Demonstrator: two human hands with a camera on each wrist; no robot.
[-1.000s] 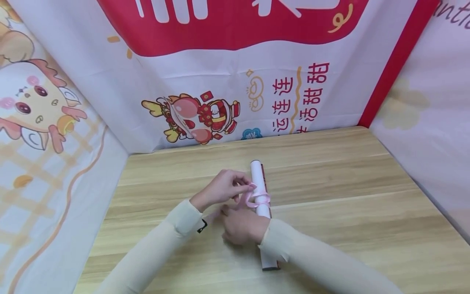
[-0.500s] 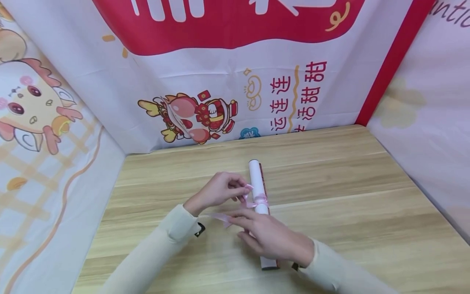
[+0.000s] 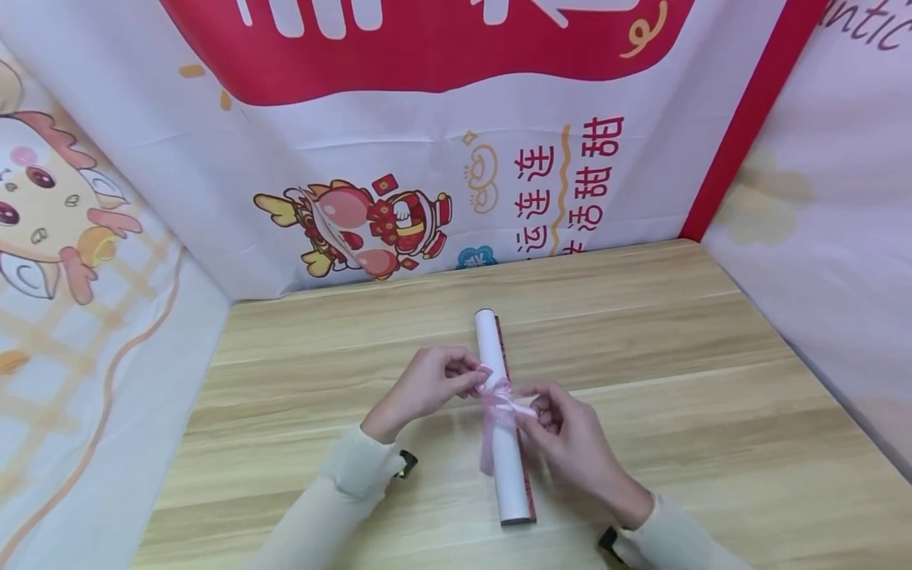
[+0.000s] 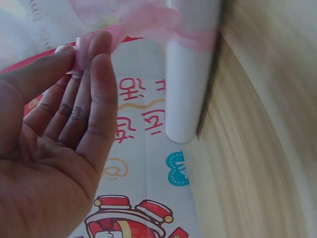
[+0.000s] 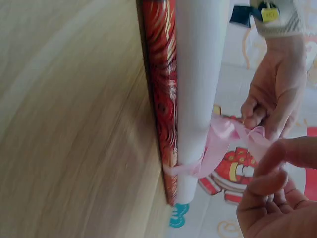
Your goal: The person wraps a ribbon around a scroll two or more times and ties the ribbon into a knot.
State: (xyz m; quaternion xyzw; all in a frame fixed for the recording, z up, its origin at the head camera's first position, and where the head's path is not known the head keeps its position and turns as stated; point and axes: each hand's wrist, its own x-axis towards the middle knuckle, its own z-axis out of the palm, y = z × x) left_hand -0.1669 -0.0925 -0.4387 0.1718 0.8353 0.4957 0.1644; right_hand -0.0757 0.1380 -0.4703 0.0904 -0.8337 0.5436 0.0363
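Head view: red "运连连" [image 3: 533, 198] and "活甜甜" [image 3: 597, 174] on white back cloth [image 3: 385, 119], right of centre; dark cut-off "ntic" [image 3: 865, 24] on right-hand cloth [image 3: 812, 269], upper right corner.

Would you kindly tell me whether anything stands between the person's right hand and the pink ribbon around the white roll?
Nothing visible stands between them: the right hand pinches part of the pink ribbon from one side of the white roll, and the left hand pinches another part from the other.
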